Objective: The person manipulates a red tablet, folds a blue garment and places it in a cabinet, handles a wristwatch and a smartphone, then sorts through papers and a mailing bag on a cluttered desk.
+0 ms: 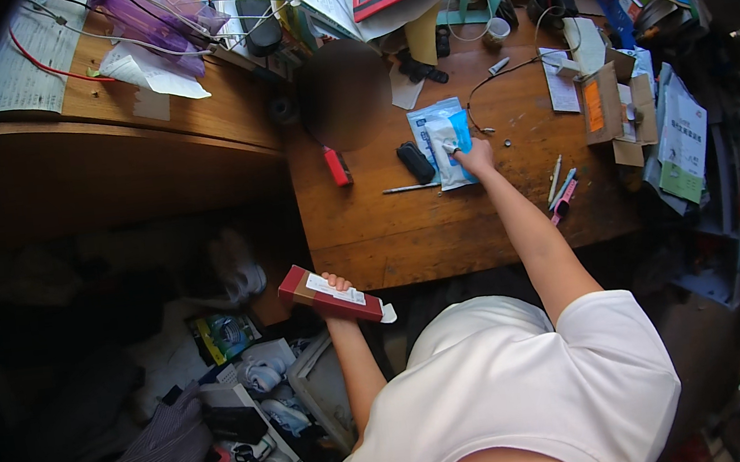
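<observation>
My left hand [336,281] grips a long dark red carton [344,307] with a tan band and a white label, off the desk's front edge. One end flap of the carton sticks out. On the wooden desk, the fingertips of my right hand [476,156] are at the middle of a white and blue soft packet [451,170]. Whether they pinch something there is too small to tell. Partly under that packet lies another light blue packet [422,119]. A black case [415,162] and a grey pencil-like stick [410,189] lie just left of the packets.
A red object [337,166] rests near the desk's left edge. To the right are pens [555,179], a pink watch [564,202] and an open cardboard box [602,105]. A cable [496,76] crosses the back. Shoes [263,373] fill a rack at lower left.
</observation>
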Tool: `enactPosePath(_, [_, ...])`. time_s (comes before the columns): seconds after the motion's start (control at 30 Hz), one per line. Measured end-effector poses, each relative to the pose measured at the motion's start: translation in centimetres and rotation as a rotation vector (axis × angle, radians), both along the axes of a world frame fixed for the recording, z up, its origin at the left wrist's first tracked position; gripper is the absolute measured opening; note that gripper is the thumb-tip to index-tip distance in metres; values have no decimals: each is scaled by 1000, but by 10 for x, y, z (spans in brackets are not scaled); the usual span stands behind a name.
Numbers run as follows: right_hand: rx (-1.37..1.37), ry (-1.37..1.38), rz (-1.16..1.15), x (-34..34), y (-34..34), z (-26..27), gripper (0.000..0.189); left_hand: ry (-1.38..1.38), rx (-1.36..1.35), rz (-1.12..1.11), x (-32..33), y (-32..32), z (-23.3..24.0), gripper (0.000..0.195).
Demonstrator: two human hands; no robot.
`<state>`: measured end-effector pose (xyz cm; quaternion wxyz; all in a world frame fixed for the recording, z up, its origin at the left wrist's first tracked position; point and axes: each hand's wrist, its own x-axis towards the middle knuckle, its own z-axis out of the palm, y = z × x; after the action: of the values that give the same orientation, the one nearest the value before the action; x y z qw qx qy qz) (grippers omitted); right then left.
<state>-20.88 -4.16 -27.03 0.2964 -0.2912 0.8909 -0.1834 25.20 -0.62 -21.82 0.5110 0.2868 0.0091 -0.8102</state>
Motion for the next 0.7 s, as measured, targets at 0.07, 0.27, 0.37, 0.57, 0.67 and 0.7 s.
enactPosePath(0.07, [-57,-55,-34,4,-4,-5,47,-17,-1,-3,0,-2,5,30])
enactPosePath(0.27, [-482,-201,-92,14,-42,0,47,8,-59,-24,12,2,-4,26])
enactPosePath(0.37, [-378,-175,-51,17,-70,4,46,11,-64,-47,14,-1,-8,27])
enactPosePath(0.57, [6,-7,-273,25,-98,28,87,-19,-31,13,8,3,5,26])
enactPosePath(0.67, [-402,241,-232,-5,-111,-6,50,-13,-29,-7,9,-1,3,27])
enactPosePath(0.7, [-475,252,-173,-13,-119,-17,39,-20,-15,2,10,1,5,27])
